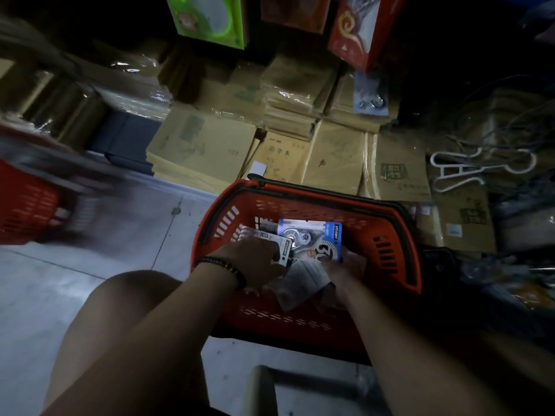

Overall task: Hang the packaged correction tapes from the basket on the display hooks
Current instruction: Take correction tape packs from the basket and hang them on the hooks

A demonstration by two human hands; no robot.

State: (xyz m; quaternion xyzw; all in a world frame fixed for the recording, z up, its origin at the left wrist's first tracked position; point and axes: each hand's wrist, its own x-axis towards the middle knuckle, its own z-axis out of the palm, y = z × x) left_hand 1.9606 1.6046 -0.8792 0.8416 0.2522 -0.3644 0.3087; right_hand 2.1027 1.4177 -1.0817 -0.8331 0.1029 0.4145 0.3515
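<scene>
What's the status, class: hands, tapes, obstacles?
Both hands, left and right, in the red basket, gathering correction tape packs. None hung. Nothing blocking.

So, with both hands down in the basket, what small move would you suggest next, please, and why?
Probably close the left hand on the white-carded pack under its fingers and lift it clear of the red basket. Both hands are already among the loose correction tape packs, the right hand at the blue-carded one, and no pack looks lifted out yet.

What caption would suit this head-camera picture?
Both hands, left hand and right hand, gather packaged correction tapes inside an orange basket on the floor.
</scene>
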